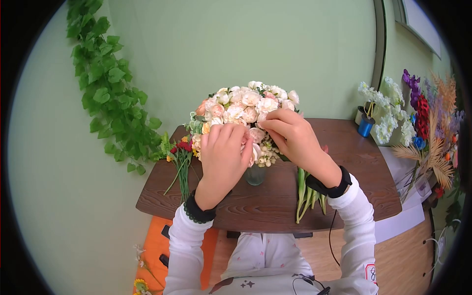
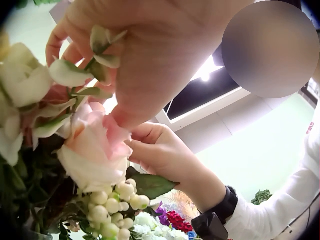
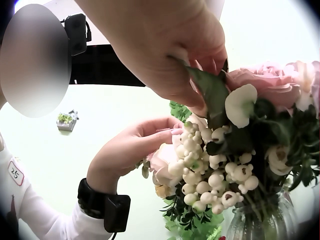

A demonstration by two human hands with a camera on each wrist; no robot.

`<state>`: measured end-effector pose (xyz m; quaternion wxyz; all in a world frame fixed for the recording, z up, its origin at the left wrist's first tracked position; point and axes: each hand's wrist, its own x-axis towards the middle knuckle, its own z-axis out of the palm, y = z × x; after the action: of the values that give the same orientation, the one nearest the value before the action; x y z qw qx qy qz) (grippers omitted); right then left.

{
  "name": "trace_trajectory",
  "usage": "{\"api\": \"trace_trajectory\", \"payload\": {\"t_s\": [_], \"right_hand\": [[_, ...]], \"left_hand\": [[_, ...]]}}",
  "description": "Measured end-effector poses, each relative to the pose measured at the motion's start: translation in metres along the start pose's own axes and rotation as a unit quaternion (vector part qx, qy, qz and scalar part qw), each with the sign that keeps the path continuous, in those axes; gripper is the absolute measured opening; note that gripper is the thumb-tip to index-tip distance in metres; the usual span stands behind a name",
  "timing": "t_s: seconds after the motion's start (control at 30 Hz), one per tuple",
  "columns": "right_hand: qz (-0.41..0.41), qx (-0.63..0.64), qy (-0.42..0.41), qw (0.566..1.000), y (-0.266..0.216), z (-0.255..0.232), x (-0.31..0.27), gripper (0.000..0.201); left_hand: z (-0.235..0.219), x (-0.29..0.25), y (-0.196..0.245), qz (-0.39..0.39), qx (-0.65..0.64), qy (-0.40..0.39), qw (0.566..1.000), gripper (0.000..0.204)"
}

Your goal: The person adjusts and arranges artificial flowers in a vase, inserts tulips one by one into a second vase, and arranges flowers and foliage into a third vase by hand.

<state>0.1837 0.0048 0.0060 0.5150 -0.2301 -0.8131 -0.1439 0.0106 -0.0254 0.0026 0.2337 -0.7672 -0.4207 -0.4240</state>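
Observation:
A full bouquet of cream, white and pink flowers (image 1: 250, 101) stands in a clear ribbed glass vase (image 3: 262, 220). On its near side, my left hand (image 1: 223, 152) holds a pale pink rose (image 2: 95, 145), thumb against the petals and fingers bent behind it. My right hand (image 1: 297, 135) reaches in from the other side, its thumb and fingers curled together at a pale flower (image 1: 263, 116). A green leaf (image 3: 210, 92) partly hides those fingertips in the right wrist view. White berries (image 3: 200, 182) hang below both hands.
Green stalks (image 1: 307, 194) lie at the right of the dark wooden table (image 1: 265, 214). Red flowers on thin stems (image 1: 183, 164) lie at its left. A blue spool (image 1: 365, 126) stands at the back right, beside more artificial flowers (image 1: 423, 115). An ivy garland (image 1: 110, 88) hangs on the wall.

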Motion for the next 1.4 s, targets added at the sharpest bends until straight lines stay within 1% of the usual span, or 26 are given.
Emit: {"api": "trace_trajectory", "payload": {"t_s": [0.07,0.1,0.2,0.27,0.37,0.47,0.7,0.77,0.83,0.9,0.93,1.0,1.03,1.07,1.1,1.17,1.2,1.27,1.33,1.4], "right_hand": [[-0.029,-0.033,0.008,0.999,0.001,0.002,0.0,0.017],[-0.028,-0.034,0.009,0.999,0.0,0.001,0.0,0.017],[-0.041,-0.063,-0.01,0.997,-0.001,-0.001,0.0,0.018],[-0.055,-0.083,-0.046,0.994,0.001,-0.001,-0.001,0.019],[-0.07,-0.085,-0.049,0.993,0.0,0.001,-0.002,0.018],[-0.044,-0.093,-0.058,0.993,-0.004,-0.003,-0.001,0.017],[-0.028,-0.089,-0.048,0.995,0.002,-0.005,0.0,0.016],[-0.017,-0.083,-0.025,0.996,0.005,-0.005,0.0,0.013],[-0.024,-0.068,-0.04,0.997,-0.001,-0.009,0.001,0.014],[-0.031,-0.053,-0.055,0.997,-0.006,-0.012,0.0,0.015],[-0.016,-0.041,-0.047,0.998,-0.007,-0.013,-0.001,0.017],[0.0,-0.027,-0.042,0.999,-0.006,-0.012,-0.002,0.02],[0.003,-0.034,-0.017,0.999,-0.004,-0.01,-0.002,0.022],[0.007,-0.041,0.009,0.999,-0.004,-0.009,-0.002,0.025],[0.007,-0.04,0.008,0.999,-0.005,-0.011,-0.001,0.025],[0.011,-0.027,-0.031,0.999,-0.011,-0.014,0.004,0.026],[0.011,-0.027,-0.031,0.999,-0.011,-0.013,0.004,0.026],[-0.01,-0.064,-0.04,0.997,-0.008,-0.008,0.002,0.027],[-0.009,-0.075,-0.032,0.997,-0.003,-0.003,0.0,0.027],[-0.008,-0.087,-0.023,0.996,0.001,0.0,-0.001,0.027]], "left_hand": [[-0.001,0.001,0.001,-0.002,-0.006,-0.007,1.0,0.01],[-0.001,0.002,0.002,-0.003,-0.012,-0.013,1.0,0.01],[0.001,0.002,0.0,-0.012,-0.039,0.003,0.999,0.007],[0.001,0.002,-0.001,-0.009,-0.05,0.003,0.999,0.007],[0.002,0.002,-0.002,-0.006,-0.061,0.003,0.998,0.007],[0.002,0.001,-0.002,-0.004,-0.065,0.003,0.998,0.006],[0.001,0.0,-0.004,0.003,-0.073,0.004,0.997,0.006],[0.002,0.001,-0.005,0.001,-0.076,0.004,0.997,0.007],[0.002,0.001,-0.004,0.0,-0.079,0.003,0.997,0.008],[0.001,0.002,-0.003,-0.035,-0.092,-0.014,0.995,0.011],[0.001,0.003,-0.002,-0.036,-0.093,-0.014,0.995,0.011],[0.002,0.006,-0.002,-0.007,-0.076,0.036,0.996,0.011],[0.001,0.007,-0.002,-0.009,-0.076,0.035,0.996,0.011],[-0.001,0.008,-0.001,0.001,-0.042,0.013,0.999,0.011],[-0.001,0.009,-0.001,0.012,-0.008,-0.009,1.0,0.011],[0.0,0.011,0.0,0.015,0.01,-0.012,1.0,0.01],[0.001,0.011,0.0,0.018,0.029,-0.014,0.999,0.01],[0.002,0.013,0.001,0.018,0.038,-0.017,0.999,0.009],[0.002,0.013,0.002,0.019,0.048,-0.02,0.998,0.008],[0.001,0.013,0.003,0.014,0.025,-0.024,0.999,0.006]]}}
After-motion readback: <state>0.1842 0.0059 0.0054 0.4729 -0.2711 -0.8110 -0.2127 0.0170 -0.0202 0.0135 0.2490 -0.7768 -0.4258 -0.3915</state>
